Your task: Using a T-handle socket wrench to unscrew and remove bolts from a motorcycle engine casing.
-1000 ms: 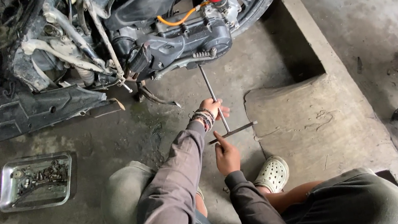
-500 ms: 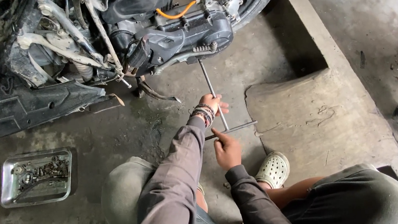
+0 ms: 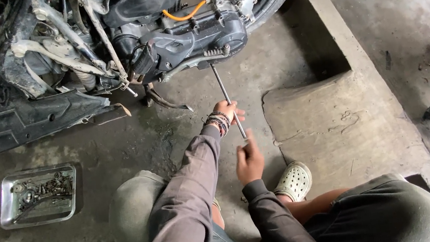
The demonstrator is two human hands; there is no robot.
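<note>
A long T-handle wrench (image 3: 226, 98) runs from the dark engine case (image 3: 199, 41) of a stripped scooter down toward me. My left hand (image 3: 226, 112), with bead bracelets on the wrist, is wrapped round the steel shaft about halfway along. My right hand (image 3: 248, 159) sits at the near end of the shaft, fingers closed round the handle end; the crossbar itself does not show. I am crouched on the concrete floor, knees in grey trousers at the bottom of the view.
A metal tray (image 3: 8, 215) of bolts and small parts lies on the floor at the left. A black body panel (image 3: 19, 126) lies beside the scooter. A raised concrete step (image 3: 335, 117) is at the right, my pale clog (image 3: 294, 181) beside it.
The wrench's crossbar, seen lying across the shaft before, no longer shows at my right hand. My right hand has shifted slightly on the handle end. The left hand stays on the shaft.
</note>
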